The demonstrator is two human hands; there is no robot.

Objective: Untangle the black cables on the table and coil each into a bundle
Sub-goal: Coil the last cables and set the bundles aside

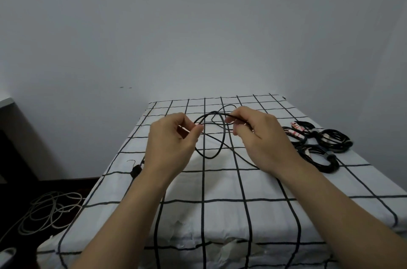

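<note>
A person is holding a black cable (224, 134) up over the bench (222, 189), which is covered in white with black lines. The left hand (174, 136) is pinching the cable with its thumb and fingers. The right hand (262, 134) is gripping another part of it with curled fingers. A loop is hanging between the two hands. Some coiled black bundles (326, 143) are lying on the bench to the right. A pale cable (48, 211) is lying on the floor (72, 184) to the left.

matt rubbery black cable (221, 136) over a table (220, 191) draped in creased cloth.
</note>
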